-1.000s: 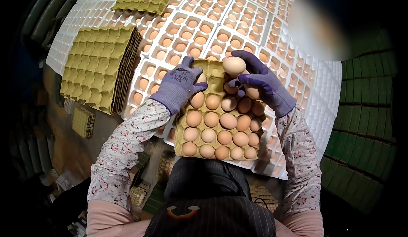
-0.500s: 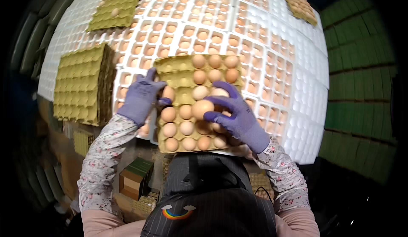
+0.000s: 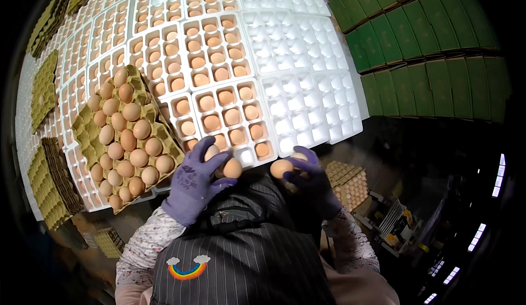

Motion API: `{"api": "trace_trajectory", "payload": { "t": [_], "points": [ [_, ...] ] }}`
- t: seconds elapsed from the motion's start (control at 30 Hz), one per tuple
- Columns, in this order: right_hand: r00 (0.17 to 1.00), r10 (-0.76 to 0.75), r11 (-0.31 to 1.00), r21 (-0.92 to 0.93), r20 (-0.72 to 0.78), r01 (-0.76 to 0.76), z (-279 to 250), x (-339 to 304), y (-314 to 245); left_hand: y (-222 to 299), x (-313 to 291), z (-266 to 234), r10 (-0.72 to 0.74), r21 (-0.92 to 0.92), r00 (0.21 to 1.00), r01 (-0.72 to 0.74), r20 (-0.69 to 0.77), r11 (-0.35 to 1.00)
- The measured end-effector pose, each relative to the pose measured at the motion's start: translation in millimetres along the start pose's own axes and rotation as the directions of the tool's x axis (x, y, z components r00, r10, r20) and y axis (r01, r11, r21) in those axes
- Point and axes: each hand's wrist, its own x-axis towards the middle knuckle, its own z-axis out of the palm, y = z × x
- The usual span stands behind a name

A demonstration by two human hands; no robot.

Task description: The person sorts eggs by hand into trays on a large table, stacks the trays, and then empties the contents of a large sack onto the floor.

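Observation:
My left hand, in a purple glove, is closed around a brown egg at the near edge of a white foam tray. A second egg shows between its fingers. To the right, my gloved right hand grips another brown egg, just off the table's front edge. Behind that one, a paler egg is partly covered by the fingers. Brown eggs fill most visible cups of the foam tray. Left of my hands, a yellowish pulp tray bearing many eggs lies over other foam trays.
White foam trays without eggs line the table's right side. Stacked pulp trays stand at the left. Green boxes are piled beyond the right edge. Below the table's right corner sits a stack of egg-filled trays.
The view has turned right. Both hands have left the pulp tray for the table's front edge. My left hand now holds eggs too, and my right still grips eggs.

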Motion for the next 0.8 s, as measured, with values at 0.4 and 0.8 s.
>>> {"api": "trace_trajectory", "payload": {
  "t": [0.4, 0.8],
  "points": [
    [0.997, -0.068, 0.882, -0.466, 0.027, 0.073, -95.7, 40.3, 99.4, 36.8, 34.2, 118.8, -0.209, 0.265, 0.935, 0.287, -0.288, 0.921],
    [0.891, -0.227, 0.791, -0.459, 0.393, 0.404, -81.5, 72.9, 110.9, 88.9, 142.5, 184.7, -0.164, -0.325, 0.908, 0.032, -0.385, 0.945]
  ]
}}
